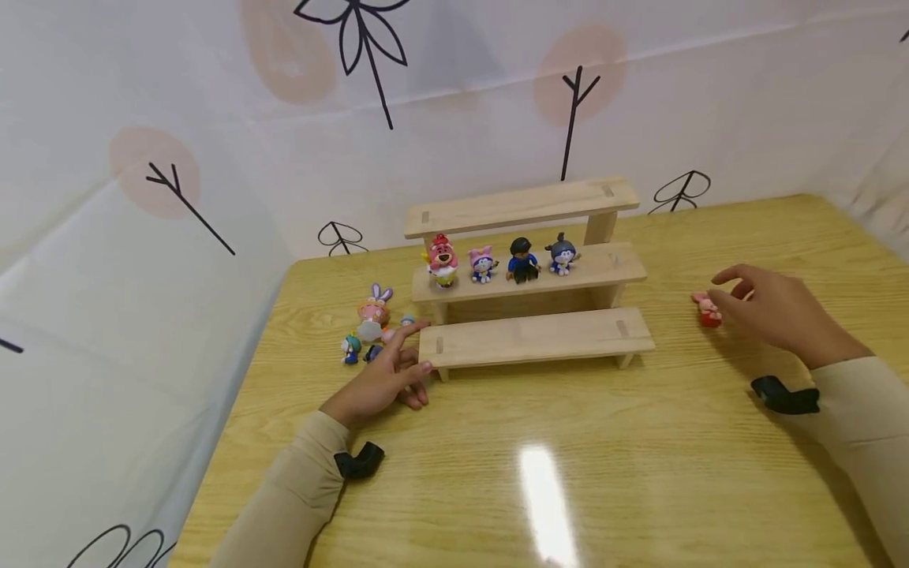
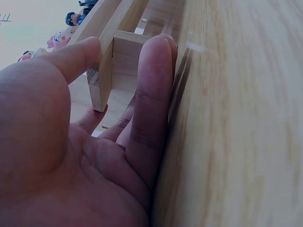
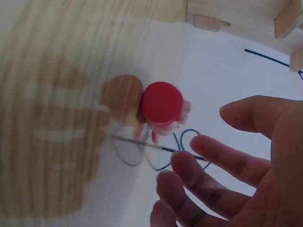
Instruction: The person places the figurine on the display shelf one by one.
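A three-tier wooden display stand [image 1: 536, 339] stands on the table. My left hand [image 1: 383, 379] grips the left end of its lowest step, with thumb and forefinger at the step's corners; the left wrist view shows the thumb against the board end [image 2: 102, 75]. On the right, my right hand [image 1: 777, 308] hovers beside a small pink figurine with a red base [image 1: 708, 310], fingers loosely bent. In the right wrist view a gap separates the fingertips [image 3: 180, 163] from the figurine's red round base [image 3: 162, 103].
Along the middle step sit a pink bear figurine [image 1: 443, 263], a pink-hooded figurine [image 1: 482, 265], a black-haired toy figure [image 1: 522, 261] and a dark-hooded figurine [image 1: 562, 255]. Several more figurines, including a rabbit-eared one [image 1: 374, 308], cluster left of the stand. A patterned cloth [image 1: 461, 134] hangs behind.
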`<move>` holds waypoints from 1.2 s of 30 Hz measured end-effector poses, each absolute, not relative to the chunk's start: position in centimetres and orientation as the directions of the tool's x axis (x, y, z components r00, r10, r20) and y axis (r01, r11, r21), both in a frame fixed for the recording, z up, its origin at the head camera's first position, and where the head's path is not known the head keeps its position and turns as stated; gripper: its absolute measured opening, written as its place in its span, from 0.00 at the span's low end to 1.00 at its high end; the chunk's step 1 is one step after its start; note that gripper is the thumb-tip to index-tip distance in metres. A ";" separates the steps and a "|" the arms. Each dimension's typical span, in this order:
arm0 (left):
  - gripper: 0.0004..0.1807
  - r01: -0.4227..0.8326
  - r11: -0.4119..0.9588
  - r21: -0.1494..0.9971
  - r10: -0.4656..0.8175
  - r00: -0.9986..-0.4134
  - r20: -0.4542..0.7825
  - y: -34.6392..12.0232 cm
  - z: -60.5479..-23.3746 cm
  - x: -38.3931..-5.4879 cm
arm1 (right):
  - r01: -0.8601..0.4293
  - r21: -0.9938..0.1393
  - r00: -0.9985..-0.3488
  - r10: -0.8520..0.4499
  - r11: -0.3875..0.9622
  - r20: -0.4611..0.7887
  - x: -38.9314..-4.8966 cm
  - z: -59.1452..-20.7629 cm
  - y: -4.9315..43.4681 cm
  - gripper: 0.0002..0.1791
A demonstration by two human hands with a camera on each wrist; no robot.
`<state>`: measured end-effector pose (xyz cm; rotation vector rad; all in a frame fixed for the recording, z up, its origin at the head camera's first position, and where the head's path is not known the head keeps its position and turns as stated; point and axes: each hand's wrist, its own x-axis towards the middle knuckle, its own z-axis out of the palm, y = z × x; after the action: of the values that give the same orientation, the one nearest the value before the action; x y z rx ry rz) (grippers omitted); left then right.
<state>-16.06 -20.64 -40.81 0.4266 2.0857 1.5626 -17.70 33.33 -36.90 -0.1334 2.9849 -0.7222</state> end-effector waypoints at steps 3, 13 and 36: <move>0.38 -0.047 0.290 0.956 0.524 -0.828 -0.200 -20.6 -40.8 -16.0 | -0.059 -0.443 -0.986 -0.120 0.895 -0.112 -18.0 -37.4 33.8 0.33; 0.38 -0.047 0.281 0.959 0.532 -0.824 -0.196 -20.4 -40.9 -16.1 | -0.095 -0.415 -0.980 -0.157 0.905 -0.119 -18.1 -37.9 34.0 0.32; 0.37 -0.041 0.281 0.959 0.530 -0.826 -0.190 -20.5 -40.6 -16.0 | -0.161 -0.398 -0.975 -0.208 0.903 -0.078 -18.0 -38.1 32.4 0.30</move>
<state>-16.01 -20.54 -40.65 0.4380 2.0759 1.5752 -18.03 32.39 -38.12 -0.2866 2.9485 -0.6015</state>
